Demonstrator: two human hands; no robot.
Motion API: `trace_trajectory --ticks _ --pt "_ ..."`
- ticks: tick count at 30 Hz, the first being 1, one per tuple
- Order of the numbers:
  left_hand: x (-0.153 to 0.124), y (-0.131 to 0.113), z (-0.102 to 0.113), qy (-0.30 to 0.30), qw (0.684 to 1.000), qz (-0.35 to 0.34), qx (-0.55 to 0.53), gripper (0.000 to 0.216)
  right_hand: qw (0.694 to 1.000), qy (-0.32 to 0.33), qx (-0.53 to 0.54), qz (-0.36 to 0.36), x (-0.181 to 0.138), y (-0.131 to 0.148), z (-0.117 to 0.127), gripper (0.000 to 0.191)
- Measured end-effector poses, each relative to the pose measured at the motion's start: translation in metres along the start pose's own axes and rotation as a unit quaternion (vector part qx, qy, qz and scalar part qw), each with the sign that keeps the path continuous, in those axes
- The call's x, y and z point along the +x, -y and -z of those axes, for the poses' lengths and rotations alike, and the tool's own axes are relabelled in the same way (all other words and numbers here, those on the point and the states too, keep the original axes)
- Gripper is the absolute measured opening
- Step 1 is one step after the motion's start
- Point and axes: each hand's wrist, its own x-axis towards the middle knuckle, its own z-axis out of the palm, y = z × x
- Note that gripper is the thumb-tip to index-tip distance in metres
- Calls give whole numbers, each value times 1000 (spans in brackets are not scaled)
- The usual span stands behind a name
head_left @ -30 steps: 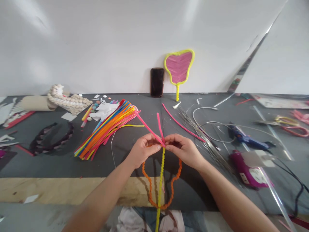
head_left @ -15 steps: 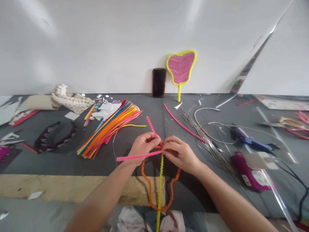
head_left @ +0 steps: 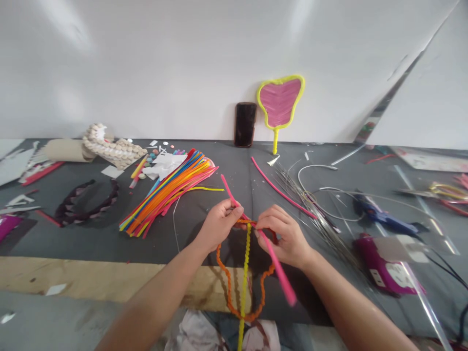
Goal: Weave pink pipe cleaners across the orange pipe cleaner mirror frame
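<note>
My left hand (head_left: 221,222) is closed, its thumb and fingers pinching a pink pipe cleaner (head_left: 280,270) against the top of an orange twisted pipe-cleaner frame (head_left: 229,292). One end of the pink strip sticks up past the left fingers. Its other end slants down toward me past my right hand (head_left: 283,236), whose fingertips pinch the strip close to the frame's top. A yellow twisted pipe-cleaner stem (head_left: 245,273) runs down the middle of the orange loop and past its bottom. The exact crossing under the fingertips is partly hidden.
Left of my hands lies a bundle of colored pipe cleaners (head_left: 168,195), with a dark headband (head_left: 66,209) beyond. A phone (head_left: 244,124) and a yellow-edged pink fan (head_left: 281,103) lean on the wall. Wires (head_left: 310,202), a glue gun (head_left: 383,214) and scissors (head_left: 435,191) lie right.
The long end of the pink pipe cleaner has swung from pointing left to pointing down and right. My right hand has shifted slightly right; my left hand keeps its pinch.
</note>
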Motion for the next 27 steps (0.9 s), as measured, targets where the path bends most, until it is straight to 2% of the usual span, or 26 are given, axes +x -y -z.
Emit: trace_trajectory --ticks 8,12,17,24,27 --pt "0 -1 0 -6 999 28 -15 35 1000 18 -2 25 0 -4 3 15" --pt "0 -2 0 2 999 52 -13 31 1000 3 -18 1 -1 -4 1 14" --pt "0 -1 2 -20 999 29 22 26 999 -19 -32 -34 -3 -6 -4 13" --pt "-1 -2 1 -19 999 31 9 26 996 23 -25 -78 -4 -4 -5 15" --pt "0 -1 1 -29 999 22 -2 27 996 11 -31 -80 -3 -3 -4 13"
